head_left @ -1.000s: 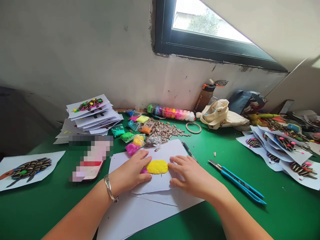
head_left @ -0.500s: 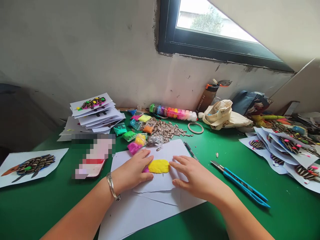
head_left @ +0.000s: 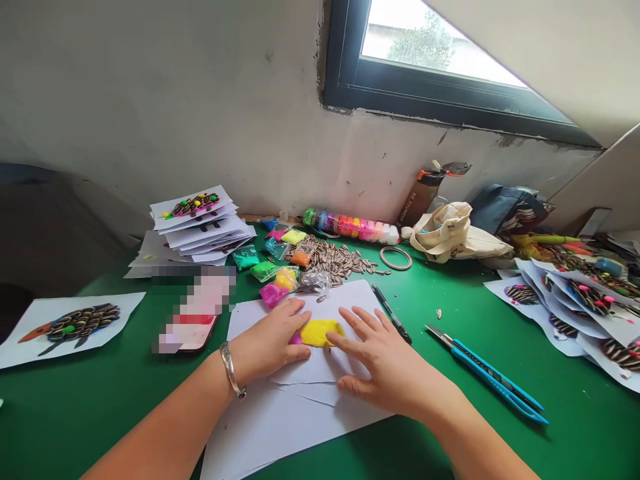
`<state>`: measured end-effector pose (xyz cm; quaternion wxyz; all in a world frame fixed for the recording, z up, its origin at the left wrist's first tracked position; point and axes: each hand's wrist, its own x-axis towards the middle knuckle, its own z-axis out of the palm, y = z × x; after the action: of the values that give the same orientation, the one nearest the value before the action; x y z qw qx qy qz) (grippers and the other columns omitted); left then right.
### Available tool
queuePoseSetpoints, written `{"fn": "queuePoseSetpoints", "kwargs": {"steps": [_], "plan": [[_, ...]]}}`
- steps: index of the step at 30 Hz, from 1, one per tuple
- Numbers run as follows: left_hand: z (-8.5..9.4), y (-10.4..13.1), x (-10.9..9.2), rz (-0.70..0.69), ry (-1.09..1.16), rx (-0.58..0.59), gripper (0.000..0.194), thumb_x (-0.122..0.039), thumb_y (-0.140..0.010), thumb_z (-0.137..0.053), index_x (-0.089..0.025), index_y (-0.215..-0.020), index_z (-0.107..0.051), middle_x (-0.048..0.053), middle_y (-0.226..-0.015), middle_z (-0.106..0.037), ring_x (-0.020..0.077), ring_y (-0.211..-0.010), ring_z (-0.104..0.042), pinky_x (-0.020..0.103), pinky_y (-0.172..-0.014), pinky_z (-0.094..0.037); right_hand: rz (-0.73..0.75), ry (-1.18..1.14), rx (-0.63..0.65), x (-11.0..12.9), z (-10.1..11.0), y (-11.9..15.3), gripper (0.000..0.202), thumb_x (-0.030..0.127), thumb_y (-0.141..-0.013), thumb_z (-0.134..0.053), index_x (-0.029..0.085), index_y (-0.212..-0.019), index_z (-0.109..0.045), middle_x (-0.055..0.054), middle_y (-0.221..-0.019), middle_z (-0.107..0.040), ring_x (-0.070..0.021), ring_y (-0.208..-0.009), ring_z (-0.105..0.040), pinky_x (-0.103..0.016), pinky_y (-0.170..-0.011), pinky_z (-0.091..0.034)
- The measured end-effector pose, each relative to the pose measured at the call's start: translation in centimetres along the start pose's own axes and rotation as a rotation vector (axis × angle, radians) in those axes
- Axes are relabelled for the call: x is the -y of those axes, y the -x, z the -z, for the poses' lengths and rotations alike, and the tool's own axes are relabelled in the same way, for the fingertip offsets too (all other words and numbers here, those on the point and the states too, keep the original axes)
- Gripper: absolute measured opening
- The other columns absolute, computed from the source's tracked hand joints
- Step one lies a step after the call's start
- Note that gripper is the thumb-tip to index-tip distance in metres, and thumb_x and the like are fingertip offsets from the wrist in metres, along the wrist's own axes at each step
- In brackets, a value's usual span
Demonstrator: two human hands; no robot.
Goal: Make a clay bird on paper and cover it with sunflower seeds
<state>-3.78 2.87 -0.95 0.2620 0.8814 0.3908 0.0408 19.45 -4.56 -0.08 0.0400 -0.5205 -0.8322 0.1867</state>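
Observation:
A flattened yellow clay piece [head_left: 318, 332] lies on white paper [head_left: 280, 427] in front of me, with a bit of pink clay [head_left: 296, 339] at its left end. My left hand [head_left: 273, 339] rests on the paper at that end, fingers stretched out, its fingertips by the pink clay. Across the right end of the yellow clay reaches my right hand [head_left: 377, 357], fingers spread, one fingertip on or just over the clay. Short dark marks show on the paper below the clay. Neither hand grips anything.
Bagged clay [head_left: 273, 293] and a heap of sunflower seeds [head_left: 337, 259] lie behind the paper. A pen [head_left: 391, 313] and blue utility knife [head_left: 487, 373] are to the right. Seed-picture stacks [head_left: 200, 230] stand left and right; a phone [head_left: 195, 323] lies left.
My right hand has shifted left over the yellow clay's right end, with its fingers spread wider. The left hand stays beside the pink clay. The whole view has shifted slightly.

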Motion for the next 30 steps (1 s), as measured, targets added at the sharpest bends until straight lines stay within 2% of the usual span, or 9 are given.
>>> {"fn": "queuePoseSetpoints", "kwargs": {"steps": [6,13,20,25,28,30], "plan": [[0.0,0.0,0.1,0.002,-0.021,0.022,0.04,-0.036,-0.082,-0.064,-0.021,-0.118,-0.057,0.01,-0.14,-0.043,0.0297,-0.132,-0.035,0.041,-0.108,-0.034,0.048,0.024,0.04,0.9,-1.1,-0.6,0.066,0.061,-0.079,-0.061,0.042,-0.14,-0.042,-0.006,-0.158,-0.02,-0.0397,-0.144,-0.01,-0.067,-0.11,-0.003],[-0.3,0.0,0.3,-0.045,-0.029,-0.005,0.039,-0.039,-0.084,-0.062,-0.021,-0.118,-0.056,0.01,-0.134,-0.046,0.0292,-0.127,-0.039,0.04,-0.104,-0.037,0.047,0.006,0.024,1.3,-1.0,-0.9,0.071,0.071,-0.08,-0.051,0.04,-0.142,-0.039,-0.007,-0.16,-0.01,-0.0404,-0.144,-0.002,-0.068,-0.109,-0.001],[-0.3,0.0,0.5,-0.044,-0.021,-0.001,0.039,-0.037,-0.082,-0.064,-0.021,-0.117,-0.056,0.01,-0.132,-0.045,0.0295,-0.127,-0.038,0.04,-0.105,-0.035,0.055,0.047,0.01,1.2,-1.6,-1.2,0.067,0.072,-0.083,-0.045,0.04,-0.142,-0.04,-0.007,-0.159,-0.011,-0.04,-0.144,-0.002,-0.069,-0.109,-0.001],[-0.3,-0.1,0.6,-0.072,0.024,0.029,0.034,-0.036,-0.079,-0.067,-0.02,-0.108,-0.058,0.009,-0.121,-0.049,0.0275,-0.115,-0.046,0.038,-0.096,-0.042,0.106,0.095,-0.03,1.5,-2.1,-1.6,0.07,0.072,-0.085,-0.04,0.041,-0.147,-0.028,-0.006,-0.16,-0.008,-0.0383,-0.145,-0.002,-0.069,-0.109,-0.002],[0.2,-0.1,0.5,-0.065,0.033,0.036,0.037,-0.039,-0.079,-0.067,-0.021,-0.109,-0.058,0.01,-0.125,-0.048,0.0287,-0.118,-0.044,0.04,-0.099,-0.041,0.115,0.093,-0.003,1.6,-2.5,-1.9,0.067,0.071,-0.087,-0.037,0.041,-0.147,-0.029,-0.005,-0.159,-0.012,-0.0386,-0.144,-0.005,-0.069,-0.109,-0.003],[0.7,0.0,0.6,-0.033,0.04,0.084,0.04,-0.043,-0.078,-0.067,-0.021,-0.11,-0.059,0.01,-0.13,-0.046,0.0302,-0.122,-0.042,0.04,-0.1,-0.04,0.105,0.086,0.004,1.5,-2.6,-2.0,0.065,0.071,-0.088,-0.036,0.042,-0.146,-0.031,-0.004,-0.159,-0.014,-0.0395,-0.144,-0.005,-0.07,-0.109,-0.003]]}}
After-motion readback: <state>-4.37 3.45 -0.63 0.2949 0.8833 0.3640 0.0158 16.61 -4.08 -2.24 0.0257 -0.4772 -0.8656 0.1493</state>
